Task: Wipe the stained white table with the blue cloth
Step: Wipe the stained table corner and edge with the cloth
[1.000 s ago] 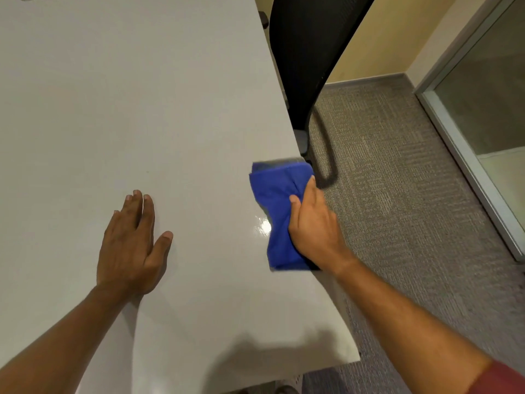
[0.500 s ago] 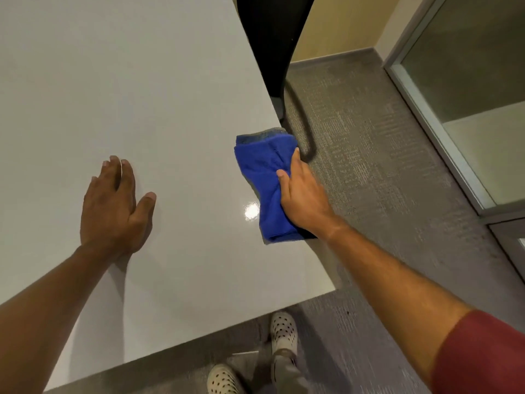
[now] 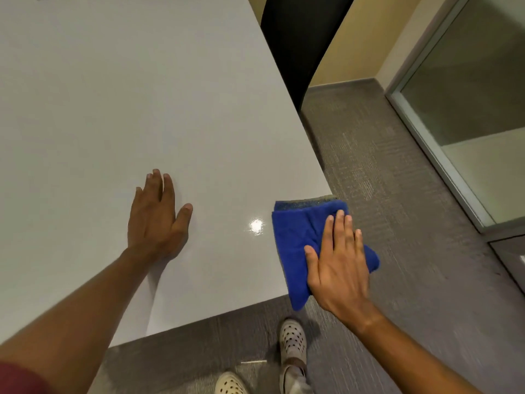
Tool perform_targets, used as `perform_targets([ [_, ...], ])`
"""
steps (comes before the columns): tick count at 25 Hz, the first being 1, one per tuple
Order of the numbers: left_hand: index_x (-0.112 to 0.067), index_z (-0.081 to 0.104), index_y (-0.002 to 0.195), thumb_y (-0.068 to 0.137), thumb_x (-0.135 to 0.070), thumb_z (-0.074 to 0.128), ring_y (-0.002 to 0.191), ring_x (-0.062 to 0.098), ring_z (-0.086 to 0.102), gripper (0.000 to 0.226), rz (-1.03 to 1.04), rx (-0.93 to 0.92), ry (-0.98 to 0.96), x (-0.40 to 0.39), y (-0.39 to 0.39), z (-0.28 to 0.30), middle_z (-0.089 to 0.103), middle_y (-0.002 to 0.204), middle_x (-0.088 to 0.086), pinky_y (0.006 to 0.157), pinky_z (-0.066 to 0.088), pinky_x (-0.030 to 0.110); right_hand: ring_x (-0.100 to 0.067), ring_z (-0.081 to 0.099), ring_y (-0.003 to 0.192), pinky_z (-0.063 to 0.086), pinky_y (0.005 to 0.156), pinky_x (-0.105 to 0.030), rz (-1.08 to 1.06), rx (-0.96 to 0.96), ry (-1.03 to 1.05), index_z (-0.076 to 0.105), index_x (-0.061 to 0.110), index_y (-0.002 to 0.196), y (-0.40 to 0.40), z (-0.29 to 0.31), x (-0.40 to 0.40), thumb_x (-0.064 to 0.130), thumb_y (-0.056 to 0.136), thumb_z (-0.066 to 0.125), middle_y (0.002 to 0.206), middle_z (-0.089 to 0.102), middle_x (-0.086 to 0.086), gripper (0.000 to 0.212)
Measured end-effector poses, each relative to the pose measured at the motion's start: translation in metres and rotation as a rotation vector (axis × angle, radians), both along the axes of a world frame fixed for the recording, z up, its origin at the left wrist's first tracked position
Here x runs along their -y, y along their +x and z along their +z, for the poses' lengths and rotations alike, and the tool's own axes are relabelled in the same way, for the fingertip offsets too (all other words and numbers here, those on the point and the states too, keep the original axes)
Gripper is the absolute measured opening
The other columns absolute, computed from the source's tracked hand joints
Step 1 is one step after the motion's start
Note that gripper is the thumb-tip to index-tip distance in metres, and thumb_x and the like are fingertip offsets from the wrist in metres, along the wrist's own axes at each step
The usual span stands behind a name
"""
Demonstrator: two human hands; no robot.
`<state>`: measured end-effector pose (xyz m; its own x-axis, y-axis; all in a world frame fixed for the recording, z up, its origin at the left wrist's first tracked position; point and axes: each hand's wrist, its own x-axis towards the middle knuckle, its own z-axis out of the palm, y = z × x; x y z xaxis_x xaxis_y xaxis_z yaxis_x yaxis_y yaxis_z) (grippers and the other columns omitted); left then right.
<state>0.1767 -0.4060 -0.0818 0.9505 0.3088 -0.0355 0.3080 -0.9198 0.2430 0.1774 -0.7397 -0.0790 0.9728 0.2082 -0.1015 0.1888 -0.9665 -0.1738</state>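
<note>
The white table point(image 3: 142, 95) fills the left and middle of the head view, with its near right corner under the folded blue cloth point(image 3: 295, 240). My right hand point(image 3: 338, 265) lies flat on the cloth, fingers spread, pressing it onto the corner; part of the cloth hangs past the table's right and front edges. My left hand point(image 3: 156, 220) rests flat on the tabletop, fingers together, well left of the cloth. A bright glare spot point(image 3: 256, 225) sits on the surface between the hands. No stain is visible.
A black chair back point(image 3: 295, 44) stands beyond the table's right edge. Grey carpet point(image 3: 397, 194) covers the floor, with a glass partition point(image 3: 468, 89) at the right. My two shoes point(image 3: 292, 339) show below the table's front edge.
My right hand has slid the cloth along the right edge down to the table's near corner, where it now overhangs. The left hand stays planted; the view has tilted down.
</note>
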Motion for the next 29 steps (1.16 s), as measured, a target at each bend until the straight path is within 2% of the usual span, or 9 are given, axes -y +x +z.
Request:
perform_targets([
  [3,-0.003,0.012,0.155,0.093,-0.048,0.026,0.153,0.025,0.0,0.078,0.023,0.016,-0.003,-0.001,-0.001,-0.003,0.005,0.165,0.016,0.123,0.0,0.04,-0.032,0.004,0.154,0.004,0.124,-0.048,0.042,0.028,-0.021,0.012,0.004,0.156,0.014,-0.002,-0.017,0.052,0.098,0.019,0.165,0.008,-0.02,0.077],
  [12,-0.007,0.011,0.156,0.095,-0.05,0.029,0.153,0.018,-0.002,0.077,0.067,0.06,-0.048,-0.001,0.001,-0.006,0.003,0.166,0.011,0.123,-0.001,0.035,-0.036,0.0,0.153,0.002,0.124,-0.052,-0.115,0.039,-0.014,0.005,0.003,0.157,0.139,-0.004,-0.085,0.048,0.101,0.024,0.164,0.004,-0.024,0.074],
  [17,-0.012,0.009,0.157,0.096,-0.051,0.029,0.152,0.012,-0.006,0.075,0.073,0.088,-0.076,-0.002,0.002,-0.009,0.001,0.166,0.006,0.123,-0.001,0.034,-0.035,-0.001,0.153,0.002,0.124,-0.051,0.018,0.059,-0.057,0.006,0.006,0.157,0.171,-0.005,-0.127,0.051,0.101,0.021,0.165,0.003,-0.022,0.073],
  [20,-0.017,0.002,0.157,0.097,-0.053,0.026,0.15,0.006,-0.012,0.075,0.076,0.093,-0.095,-0.002,0.001,-0.011,-0.004,0.166,0.0,0.122,-0.005,0.03,-0.034,0.0,0.153,0.002,0.125,-0.05,0.114,0.068,-0.044,0.007,0.008,0.158,0.158,-0.005,-0.145,0.054,0.101,0.019,0.165,0.003,-0.02,0.074],
  [24,-0.016,0.001,0.157,0.096,-0.052,0.025,0.151,0.006,-0.006,0.075,0.074,0.118,-0.168,-0.002,-0.001,-0.009,0.0,0.167,0.0,0.123,-0.002,0.031,-0.033,0.003,0.154,0.006,0.124,-0.05,0.233,0.069,0.076,0.014,0.009,0.158,0.098,-0.004,-0.165,0.055,0.099,0.024,0.165,0.007,-0.019,0.076],
  [29,-0.015,0.002,0.157,0.095,-0.047,0.025,0.149,0.0,-0.008,0.074,0.075,0.141,-0.284,-0.001,-0.007,0.001,-0.001,0.166,-0.002,0.122,-0.006,0.025,-0.027,0.0,0.154,0.003,0.126,-0.045,0.273,0.035,0.099,0.01,0.013,0.158,0.033,-0.006,-0.115,0.058,0.098,0.02,0.167,0.003,-0.014,0.076],
])
